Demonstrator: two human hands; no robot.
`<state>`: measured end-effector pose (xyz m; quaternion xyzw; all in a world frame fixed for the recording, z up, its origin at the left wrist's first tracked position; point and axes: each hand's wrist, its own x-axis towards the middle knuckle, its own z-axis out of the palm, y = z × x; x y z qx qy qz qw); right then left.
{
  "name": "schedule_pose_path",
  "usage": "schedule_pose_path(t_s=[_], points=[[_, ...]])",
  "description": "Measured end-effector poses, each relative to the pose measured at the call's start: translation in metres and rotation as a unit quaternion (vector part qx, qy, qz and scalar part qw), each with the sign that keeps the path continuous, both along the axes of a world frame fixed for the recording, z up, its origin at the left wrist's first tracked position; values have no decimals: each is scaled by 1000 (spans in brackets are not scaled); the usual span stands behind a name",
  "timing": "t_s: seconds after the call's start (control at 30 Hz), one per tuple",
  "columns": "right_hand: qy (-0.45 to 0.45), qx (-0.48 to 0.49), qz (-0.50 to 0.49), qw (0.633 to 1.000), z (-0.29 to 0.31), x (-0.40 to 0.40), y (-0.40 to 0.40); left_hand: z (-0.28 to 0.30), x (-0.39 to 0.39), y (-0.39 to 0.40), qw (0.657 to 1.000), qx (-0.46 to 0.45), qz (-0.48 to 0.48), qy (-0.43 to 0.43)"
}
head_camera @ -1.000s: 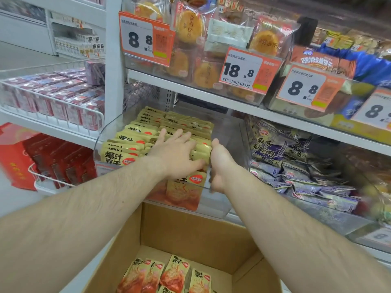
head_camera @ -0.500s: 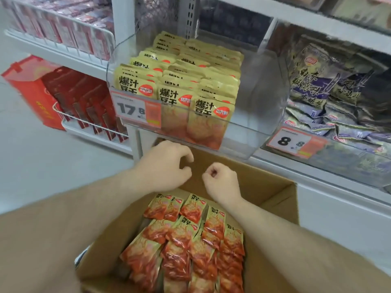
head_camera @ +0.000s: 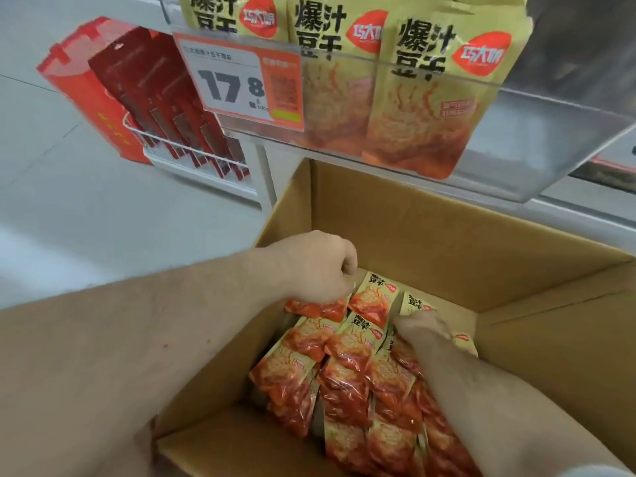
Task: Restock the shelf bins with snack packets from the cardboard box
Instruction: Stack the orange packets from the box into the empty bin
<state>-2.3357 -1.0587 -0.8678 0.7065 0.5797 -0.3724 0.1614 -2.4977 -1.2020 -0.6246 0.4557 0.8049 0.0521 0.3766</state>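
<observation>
An open cardboard box sits below the shelf, with rows of red-and-yellow snack packets standing in it. My left hand is curled at the far end of the left row, fingers closed on the top of packets there. My right hand is pushed down among the right-hand packets, its fingertips closed over a packet edge and partly hidden. Above, the clear shelf bin holds upright packets of the same kind pressed against its front wall.
An orange price tag reading 17.8 hangs on the bin's front. To the left a white wire rack holds dark red boxes, with a bright red carton beside it. Grey floor lies left of the box.
Both hands left the bin's packets, dropped below the shelf and went down into the box onto the packets. The view tilted down toward the box.
</observation>
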Motion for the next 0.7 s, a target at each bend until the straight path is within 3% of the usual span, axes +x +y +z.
schedule_pose_path(t_s=[0.13,0.23,0.33,0.5,0.53,0.6,0.7], points=[[25,66,-90,993,38,-8,0,-2,5,3,997,16,44,-53],[190,93,-118,970,86,-33,-33,-5,10,5,981,3,144,-130],[383,77,-46,919,135,-46,-81,-9,17,2,938,-32,255,-232],[545,75,76,832,166,-32,-111,-12,24,0,874,46,392,-285],[541,103,85,831,159,-26,-104,-11,22,-1,869,52,397,-292],[464,162,56,869,137,-17,-75,-10,18,-3,868,53,392,-301],[145,155,46,976,91,10,-14,-7,22,-3,886,37,353,-299]])
